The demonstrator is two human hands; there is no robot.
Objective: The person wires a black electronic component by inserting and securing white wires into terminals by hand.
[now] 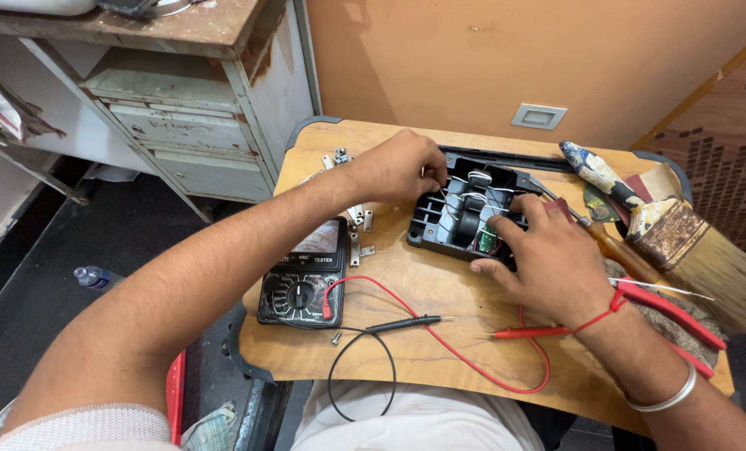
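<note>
multimeter (pixel 303 276): left of both hands, untouched
left hand (pixel 398 167): fingers curled, pinching a wire inside the black casing (pixel 465 213)
right hand (pixel 548 259): fingers pressed on casing's right edge, steadying
risk: a hard tug may snap the wire

A black analog multimeter (pixel 303 280) with red and black probe leads lies on the small wooden table (pixel 440 334). A wide paint-stained brush (pixel 682 238) and red-handled pliers (pixel 669 313) rest at right; grey metal drawers (pixel 189 138) stand behind
</note>
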